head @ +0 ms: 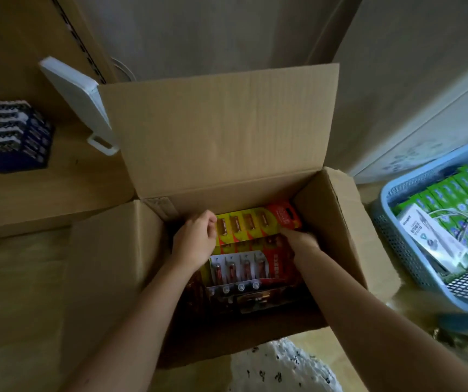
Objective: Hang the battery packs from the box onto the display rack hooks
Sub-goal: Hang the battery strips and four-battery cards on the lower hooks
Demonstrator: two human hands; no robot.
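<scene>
We are reaching for the top battery pack [251, 226], a yellow-and-red blister card lying at the far end of the open cardboard box [337, 222], on top of more packs [241, 271] stacked beneath it. Our left hand [196, 240] is curling its fingers over the card's left edge, and our right hand [300, 240] is pinching the card below its red header; both appear to be gripping this one pack, though the fingertips are partly hidden. To do this well, we judge that we should be lifting it level, by the card edges and not the plastic blisters, so the pack below is not dragged along. The card's long axis is running left to right across the box, slightly tilted, with the red hang-tab end pointing right toward the box wall; the batteries in it are standing crosswise to that axis. Outward, a blue plastic basket [396, 239] of green boxes [458, 205] is sitting to the right, and dark blue battery packs [12, 137] are hanging at the left
</scene>
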